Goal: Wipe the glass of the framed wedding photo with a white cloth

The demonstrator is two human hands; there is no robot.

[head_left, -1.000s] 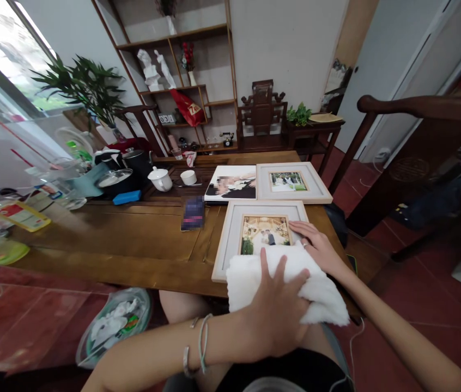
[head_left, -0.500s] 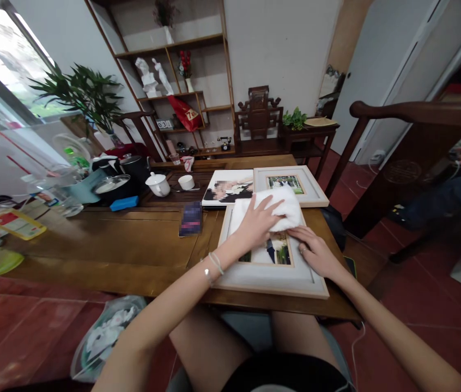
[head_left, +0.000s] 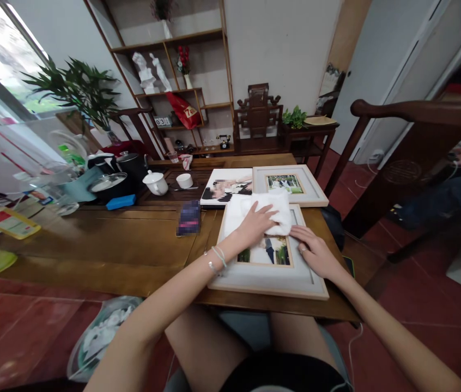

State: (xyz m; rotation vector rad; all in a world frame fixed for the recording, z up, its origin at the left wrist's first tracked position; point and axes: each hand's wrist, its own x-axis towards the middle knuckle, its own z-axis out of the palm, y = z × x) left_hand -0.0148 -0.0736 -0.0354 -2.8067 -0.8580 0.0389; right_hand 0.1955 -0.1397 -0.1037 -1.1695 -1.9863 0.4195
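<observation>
A white cloth (head_left: pixel 278 213) lies bunched over the upper part of a light wooden picture frame (head_left: pixel 267 286) on the table. My left hand (head_left: pixel 257 222) presses flat on the cloth with its fingers spread. The photo (head_left: pixel 281 251) inside the frame shows people outdoors; the cloth and my left hand hide its upper part. My right hand (head_left: pixel 315 251) rests on the frame's right side, fingers stretched out and close to the cloth's edge, with nothing in it.
A second framed photo (head_left: pixel 312 185) and a photo panel (head_left: pixel 216 179) lie behind. A dark patterned pouch (head_left: pixel 188 218), white lidded cup (head_left: pixel 156 183), small white bowl (head_left: pixel 184 181) and blue block (head_left: pixel 121 202) stand left. A waste bin (head_left: pixel 103 332) is below; a wooden chair (head_left: pixel 398 158) stands right.
My left hand and the cloth have slid a little to the left across the frame. My right hand stays on the frame's right side. The view has shifted slightly.
</observation>
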